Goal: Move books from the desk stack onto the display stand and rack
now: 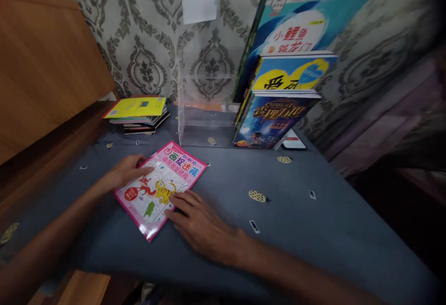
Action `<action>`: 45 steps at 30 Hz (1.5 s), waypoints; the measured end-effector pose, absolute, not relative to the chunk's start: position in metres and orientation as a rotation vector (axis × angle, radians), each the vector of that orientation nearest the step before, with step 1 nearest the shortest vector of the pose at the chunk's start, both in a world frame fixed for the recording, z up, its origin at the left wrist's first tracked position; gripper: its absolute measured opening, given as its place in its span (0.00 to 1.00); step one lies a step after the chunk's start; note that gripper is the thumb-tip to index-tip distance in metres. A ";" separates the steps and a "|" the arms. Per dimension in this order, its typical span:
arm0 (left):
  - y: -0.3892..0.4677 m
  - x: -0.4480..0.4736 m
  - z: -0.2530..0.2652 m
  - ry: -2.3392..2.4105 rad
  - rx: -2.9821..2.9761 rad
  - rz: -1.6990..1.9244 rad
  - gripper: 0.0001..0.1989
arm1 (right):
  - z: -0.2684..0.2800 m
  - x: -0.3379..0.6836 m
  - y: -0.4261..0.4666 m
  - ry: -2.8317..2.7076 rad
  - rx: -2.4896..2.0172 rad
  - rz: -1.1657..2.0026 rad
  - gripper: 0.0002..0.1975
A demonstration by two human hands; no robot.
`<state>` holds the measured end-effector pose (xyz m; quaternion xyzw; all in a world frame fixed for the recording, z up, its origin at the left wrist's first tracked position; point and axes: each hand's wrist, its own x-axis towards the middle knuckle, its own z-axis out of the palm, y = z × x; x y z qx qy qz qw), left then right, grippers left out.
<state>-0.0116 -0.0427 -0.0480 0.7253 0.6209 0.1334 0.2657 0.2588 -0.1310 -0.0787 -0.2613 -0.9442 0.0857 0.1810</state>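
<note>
My left hand [127,171] and right hand [198,221] rest flat and open on the pink book [160,186], lying on the surface [313,230]; its glossy cover could slip on the cloth.

Head view, forward and down, close

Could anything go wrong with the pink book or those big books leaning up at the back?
Maybe. The pink book lies on a loose cloth; both the left hand and right hand press its edges, so it might slide or the cloth bunch up. The leaning books stand tilted beside the clear stand and could tip over if bumped.
</note>
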 end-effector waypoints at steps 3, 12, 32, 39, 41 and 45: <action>-0.046 -0.009 -0.028 1.401 1.685 0.435 0.26 | -0.075 0.260 -0.131 -2.694 -0.680 0.221 0.13; -0.092 0.024 0.040 1.233 3.072 0.893 0.12 | -0.063 0.275 -0.136 -2.591 -0.828 0.248 0.15; -0.106 -0.027 -0.080 1.310 2.950 0.526 0.19 | -0.095 0.272 -0.103 -2.685 -0.812 0.269 0.20; -0.056 -0.026 -0.086 1.342 2.837 0.617 0.20 | -0.094 0.273 -0.103 -2.681 -0.788 0.236 0.20; -0.035 -0.021 -0.086 1.362 2.829 0.599 0.21 | -0.093 0.273 -0.103 -2.679 -0.792 0.246 0.20; -0.014 -0.014 -0.084 1.426 2.850 0.541 0.20 | -0.092 0.272 -0.102 -2.675 -0.823 0.288 0.20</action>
